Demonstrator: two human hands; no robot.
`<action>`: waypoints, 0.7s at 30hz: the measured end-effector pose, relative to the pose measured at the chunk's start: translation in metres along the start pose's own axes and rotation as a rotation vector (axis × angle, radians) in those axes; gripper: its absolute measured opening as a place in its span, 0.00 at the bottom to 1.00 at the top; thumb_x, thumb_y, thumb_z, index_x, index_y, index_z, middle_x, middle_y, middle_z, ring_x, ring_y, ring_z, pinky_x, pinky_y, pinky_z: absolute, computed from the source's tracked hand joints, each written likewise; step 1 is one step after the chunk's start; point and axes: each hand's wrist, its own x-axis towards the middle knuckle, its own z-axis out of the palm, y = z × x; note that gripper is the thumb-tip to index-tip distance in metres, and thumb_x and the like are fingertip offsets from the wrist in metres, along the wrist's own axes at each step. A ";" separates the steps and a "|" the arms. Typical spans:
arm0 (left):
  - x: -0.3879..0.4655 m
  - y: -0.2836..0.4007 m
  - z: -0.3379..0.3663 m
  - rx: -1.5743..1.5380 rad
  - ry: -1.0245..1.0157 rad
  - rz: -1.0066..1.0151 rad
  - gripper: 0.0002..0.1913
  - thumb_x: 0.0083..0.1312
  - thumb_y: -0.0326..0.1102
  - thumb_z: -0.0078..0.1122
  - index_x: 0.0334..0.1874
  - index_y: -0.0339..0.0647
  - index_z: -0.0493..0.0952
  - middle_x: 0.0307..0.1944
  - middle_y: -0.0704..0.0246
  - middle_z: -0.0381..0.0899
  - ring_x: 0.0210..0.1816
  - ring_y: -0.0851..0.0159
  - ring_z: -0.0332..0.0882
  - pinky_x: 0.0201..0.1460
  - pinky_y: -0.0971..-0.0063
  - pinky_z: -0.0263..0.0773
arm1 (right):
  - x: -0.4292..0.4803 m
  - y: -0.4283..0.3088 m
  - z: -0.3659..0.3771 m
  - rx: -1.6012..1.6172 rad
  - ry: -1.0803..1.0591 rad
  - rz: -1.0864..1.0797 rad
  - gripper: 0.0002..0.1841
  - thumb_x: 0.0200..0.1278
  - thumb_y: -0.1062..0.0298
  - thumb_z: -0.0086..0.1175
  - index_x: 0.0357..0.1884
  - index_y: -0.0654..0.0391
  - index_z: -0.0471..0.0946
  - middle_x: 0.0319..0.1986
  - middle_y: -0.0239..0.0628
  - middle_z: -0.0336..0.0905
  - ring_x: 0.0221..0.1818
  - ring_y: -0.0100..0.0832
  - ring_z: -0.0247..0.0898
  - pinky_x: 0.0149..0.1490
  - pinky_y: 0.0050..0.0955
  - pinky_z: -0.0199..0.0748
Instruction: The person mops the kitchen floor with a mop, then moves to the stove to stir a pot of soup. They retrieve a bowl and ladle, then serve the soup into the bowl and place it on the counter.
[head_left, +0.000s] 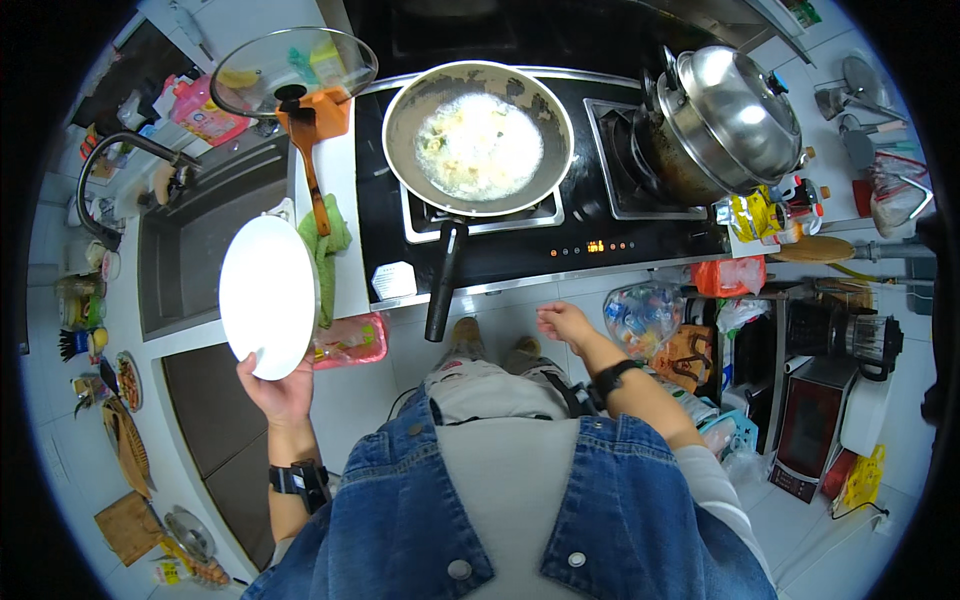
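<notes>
My left hand (281, 390) grips the lower rim of a white plate (266, 296), tilted up at the sink's right edge. My right hand (566, 324) hangs in front of the stove with its fingers loosely bent and nothing seen in it. On the left burner sits a frying pan (397, 150) with worn coating, its black handle (444, 289) pointing towards me. Pale, bubbling liquid with small pieces (480, 146) covers the pan's bottom. A brown wooden spatula (307, 161) leans on an orange holder (334, 112), its handle end over a green cloth (326, 225).
A glass lid (300, 64) stands in the holder above the counter. Left is a sink (217, 247) with a black faucet (112, 139). A lidded steel pot (727, 112) stands on the right burner (607, 165). Lower right are a bag of bottles (643, 315) and an oven (814, 420).
</notes>
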 end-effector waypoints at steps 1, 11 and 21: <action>0.000 -0.001 0.001 0.013 -0.007 0.011 0.31 0.58 0.48 0.54 0.65 0.46 0.64 0.58 0.64 0.71 0.54 0.56 0.70 0.51 0.63 0.68 | 0.016 0.005 0.009 -0.008 0.003 0.009 0.13 0.67 0.60 0.52 0.51 0.52 0.75 0.42 0.31 0.79 0.41 0.27 0.77 0.43 0.29 0.74; -0.032 0.012 -0.008 0.127 0.268 0.048 0.30 0.58 0.47 0.57 0.63 0.46 0.66 0.57 0.67 0.73 0.56 0.60 0.71 0.52 0.62 0.68 | 0.089 0.031 0.091 0.666 -0.065 0.079 0.14 0.73 0.63 0.39 0.54 0.53 0.71 0.52 0.36 0.76 0.56 0.34 0.70 0.56 0.40 0.70; -0.054 0.028 -0.050 0.267 0.440 0.101 0.37 0.49 0.54 0.59 0.64 0.50 0.66 0.54 0.65 0.75 0.54 0.54 0.74 0.44 0.57 0.71 | 0.148 0.058 0.080 1.230 -0.652 0.487 0.19 0.72 0.52 0.35 0.37 0.52 0.75 0.25 0.30 0.76 0.27 0.32 0.71 0.43 0.40 0.74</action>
